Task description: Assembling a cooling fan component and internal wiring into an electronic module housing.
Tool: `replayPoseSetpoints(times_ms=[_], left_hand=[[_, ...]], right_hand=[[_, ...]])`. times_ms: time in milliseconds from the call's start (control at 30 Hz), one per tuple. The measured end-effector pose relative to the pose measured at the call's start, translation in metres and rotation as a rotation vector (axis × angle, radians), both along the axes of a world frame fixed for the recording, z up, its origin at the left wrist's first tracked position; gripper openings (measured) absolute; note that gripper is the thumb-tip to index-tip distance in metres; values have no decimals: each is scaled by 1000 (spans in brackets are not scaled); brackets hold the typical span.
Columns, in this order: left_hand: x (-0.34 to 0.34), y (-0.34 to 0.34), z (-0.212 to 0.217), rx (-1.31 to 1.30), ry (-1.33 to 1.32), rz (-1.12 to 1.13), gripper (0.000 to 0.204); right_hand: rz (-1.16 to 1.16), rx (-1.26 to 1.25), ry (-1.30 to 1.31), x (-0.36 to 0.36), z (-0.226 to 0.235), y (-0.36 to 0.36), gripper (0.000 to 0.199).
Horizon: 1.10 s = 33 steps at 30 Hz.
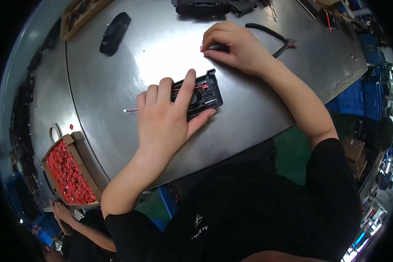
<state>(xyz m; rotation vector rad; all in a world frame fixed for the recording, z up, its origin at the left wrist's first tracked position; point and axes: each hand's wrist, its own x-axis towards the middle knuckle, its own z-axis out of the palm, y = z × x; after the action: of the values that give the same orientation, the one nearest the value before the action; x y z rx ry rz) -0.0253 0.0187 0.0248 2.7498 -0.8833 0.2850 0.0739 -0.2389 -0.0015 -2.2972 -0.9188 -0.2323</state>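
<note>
Our hands on the steel tabletop

Left hand presses flat on the black housing; right hand, beyond it, pinches seemingly a red connector.

Left hand: palm down, index finger extended far, thumb splayed right, forearm bare from lower left. Right hand: farther off, fingers curled in a pinch pointing left, forearm bare, black sleeve at elbow.

Centre: the left hand lies on the flat black plastic housing on the round grey metal table.
Behind, right: the right hand pinches a small red connector.
Near left: open cardboard box of red connectors.
Far left: long black plastic part.
</note>
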Motion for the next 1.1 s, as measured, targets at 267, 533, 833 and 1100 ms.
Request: replayPoseSetpoints(times_ms=[267, 533, 833, 1100], left_hand=[[7, 5, 0, 8, 89, 9, 79], [4, 7, 2, 19, 90, 15, 77], [3, 2, -3, 9, 54, 19, 77], [4, 4, -3, 16, 42, 17, 78]], right_hand=[[15, 122, 37, -13, 3, 3, 15], [182, 4, -73, -50, 33, 18, 23], [116, -80, -91, -66, 37, 24, 25], [-28, -219, 102, -81, 49, 22, 22]])
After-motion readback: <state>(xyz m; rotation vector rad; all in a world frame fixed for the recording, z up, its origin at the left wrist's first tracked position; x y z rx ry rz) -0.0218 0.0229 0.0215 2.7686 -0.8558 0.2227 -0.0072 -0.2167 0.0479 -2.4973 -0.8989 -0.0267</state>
